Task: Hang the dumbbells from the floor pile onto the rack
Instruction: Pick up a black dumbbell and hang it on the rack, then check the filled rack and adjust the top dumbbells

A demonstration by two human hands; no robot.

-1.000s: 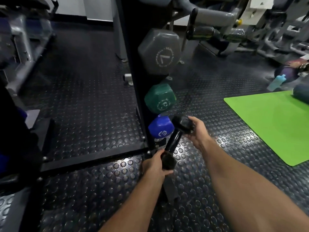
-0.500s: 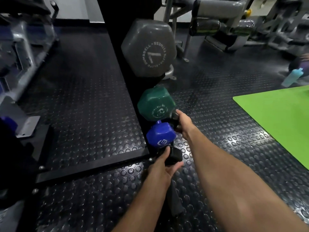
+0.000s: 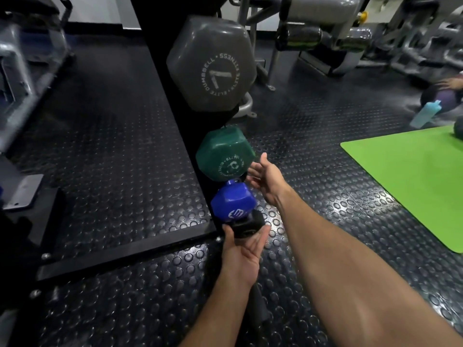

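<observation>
**Black dumbbell on the lowest peg, both hands coming off**

Left side: studded rubber floor (image 3: 105,151), a raised black base plate, blurred machine frames at the far edge. No floor pile in view, so how many weights remain cannot be told.

Centre: the black rack (image 3: 160,71) post carries a column of hex heads. Grey dumbbell (image 3: 213,63) on top, green dumbbell (image 3: 224,154) below it, blue dumbbell (image 3: 233,202) below that. The black dumbbell (image 3: 248,225) now sits at the bottom, its near head tucked just under the blue one. A second ago it was held at a slant in front of the rack, one hand on each end; half a second ago it was being pushed into the slot.

Left hand (image 3: 244,251): palm up beneath the black head, fingers spread and relaxed, thumb touching its left edge. It cups rather than grips. Whether the weight rests fully on the rack or partly on this palm cannot be told.

Right hand (image 3: 266,177): has let go of the far end. Fingers straight and spread, holding nothing, hovering just beside the green head.

Reading: this dumbbell looks hung, or nearly so. If the left hand lowers and the head does not sag, the placement is good.

Right side: green mat (image 3: 413,184), a pale blue bottle (image 3: 426,116) near its far corner, another person's hand on a purple ball.
</observation>
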